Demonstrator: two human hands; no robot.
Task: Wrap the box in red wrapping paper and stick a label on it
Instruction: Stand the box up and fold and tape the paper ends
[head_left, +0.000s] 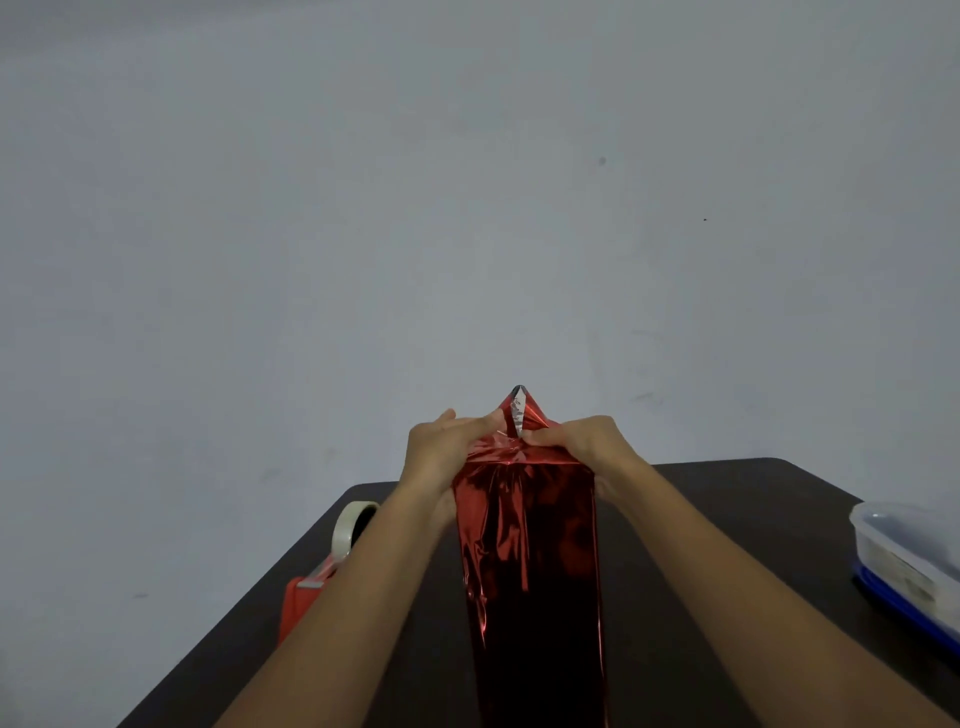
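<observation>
A long box covered in shiny red wrapping paper (530, 561) lies lengthwise on the dark table (727, 499), running away from me. At its far end the paper comes together in a pointed flap (519, 408) that stands up, silver on the inside. My left hand (447, 447) holds the left side of that end, thumb and fingers pressing the folded paper. My right hand (582, 441) holds the right side, fingers curled over the paper at the fold. The box itself is hidden under the paper.
A red tape dispenser (306, 597) with a roll of clear tape (353, 525) stands at the table's left edge. A clear plastic container with a blue lid underneath (909, 566) sits at the right edge. A plain grey wall lies beyond.
</observation>
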